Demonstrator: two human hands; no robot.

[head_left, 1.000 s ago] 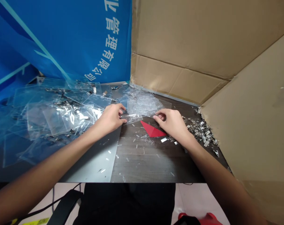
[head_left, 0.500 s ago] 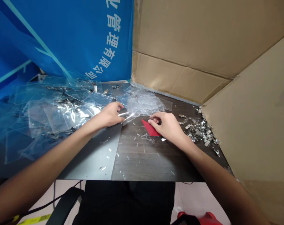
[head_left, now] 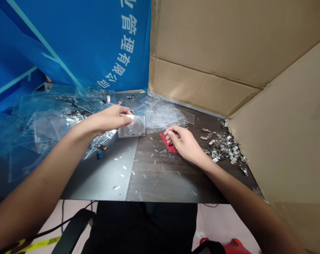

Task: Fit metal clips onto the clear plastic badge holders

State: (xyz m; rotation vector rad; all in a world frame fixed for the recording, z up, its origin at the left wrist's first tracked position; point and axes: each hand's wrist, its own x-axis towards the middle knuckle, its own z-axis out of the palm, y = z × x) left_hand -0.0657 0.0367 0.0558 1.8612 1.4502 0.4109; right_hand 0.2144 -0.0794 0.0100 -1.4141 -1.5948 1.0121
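My left hand (head_left: 108,120) is closed on a clear plastic badge sleeve (head_left: 133,126) and holds it a little above the dark table (head_left: 160,180). My right hand (head_left: 182,143) rests on a red card (head_left: 167,143), its fingers curled and pinched at the card's upper edge. A small stack of clear sleeves (head_left: 164,118) lies just behind both hands.
A big heap of clear sleeves (head_left: 51,123) covers the table's left side, under a blue banner (head_left: 78,46). Small metal clips (head_left: 225,146) are piled at the right by a cardboard wall (head_left: 287,127). Tiny plastic scraps (head_left: 149,165) dot the table.
My left hand has lifted one clear sleeve off the stack and drawn it leftward. My right hand slid left over the red card and closed on its edge.
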